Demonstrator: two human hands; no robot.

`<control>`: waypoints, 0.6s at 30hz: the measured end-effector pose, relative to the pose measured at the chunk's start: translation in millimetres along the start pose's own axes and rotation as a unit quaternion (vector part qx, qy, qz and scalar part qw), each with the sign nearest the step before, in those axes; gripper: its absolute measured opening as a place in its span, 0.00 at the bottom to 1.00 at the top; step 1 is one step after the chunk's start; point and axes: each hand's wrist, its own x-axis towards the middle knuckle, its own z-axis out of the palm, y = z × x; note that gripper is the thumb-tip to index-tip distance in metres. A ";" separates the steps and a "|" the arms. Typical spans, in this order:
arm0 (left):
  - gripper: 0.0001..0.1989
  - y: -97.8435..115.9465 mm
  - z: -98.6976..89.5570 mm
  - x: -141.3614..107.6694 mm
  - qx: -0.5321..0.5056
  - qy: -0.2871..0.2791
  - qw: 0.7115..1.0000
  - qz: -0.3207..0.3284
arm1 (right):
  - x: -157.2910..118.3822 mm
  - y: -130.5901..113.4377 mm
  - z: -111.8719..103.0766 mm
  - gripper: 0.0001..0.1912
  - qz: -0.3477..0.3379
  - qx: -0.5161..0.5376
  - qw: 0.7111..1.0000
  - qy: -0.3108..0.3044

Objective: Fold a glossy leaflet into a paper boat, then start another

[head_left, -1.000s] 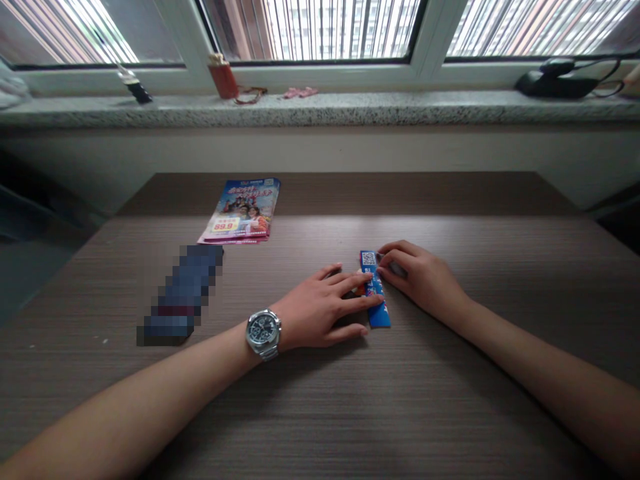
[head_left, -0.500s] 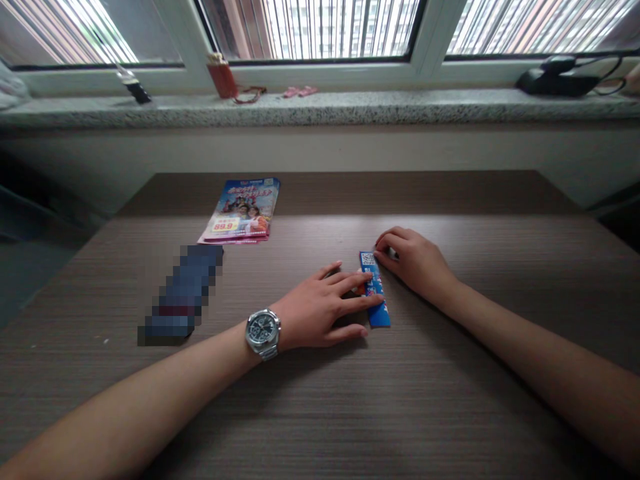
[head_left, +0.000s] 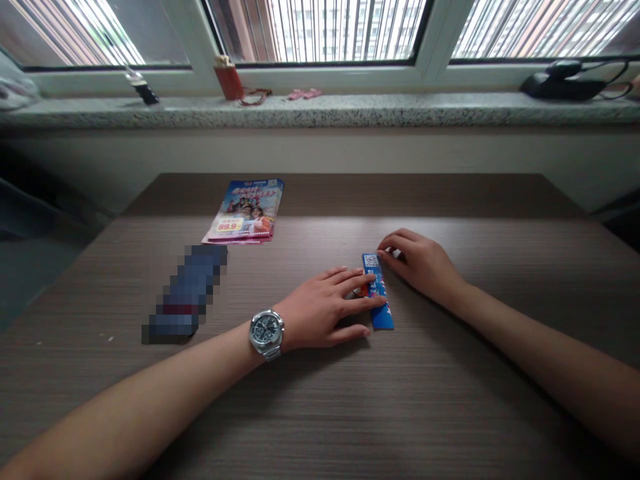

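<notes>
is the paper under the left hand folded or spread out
Folded: the paper shows a narrow blue flap over an orange-printed part.

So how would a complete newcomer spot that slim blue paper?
On the wood-grain table, find the left hand. Its fingers lie across the slim blue paper, with the right hand by its far corner. Unlike the wider flyer stack farther back, it is a narrow strip with a QR code at its far end.

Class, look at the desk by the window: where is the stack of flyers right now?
In the head view, the stack of flyers lies on the desk's far left part, just beyond the pixelated dark object.
</notes>
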 end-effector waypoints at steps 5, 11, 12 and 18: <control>0.27 -0.2 0.7 0.2 0.003 -0.005 1.000 -0.001 | -20.3 -7.1 -0.6 0.18 -0.089 0.011 0.994 -0.070; 0.26 0.3 1.2 0.4 0.015 0.008 1.000 0.008 | -33.7 -3.1 7.6 0.25 -0.081 0.019 0.993 -0.086; 0.26 0.5 0.8 0.5 0.016 0.009 1.000 0.010 | -33.8 -2.4 8.3 0.25 -0.078 0.026 0.993 -0.087; 0.27 3.1 -5.3 0.9 0.011 -0.011 0.999 0.028 | -33.2 -0.8 8.9 0.25 -0.068 0.044 0.993 -0.087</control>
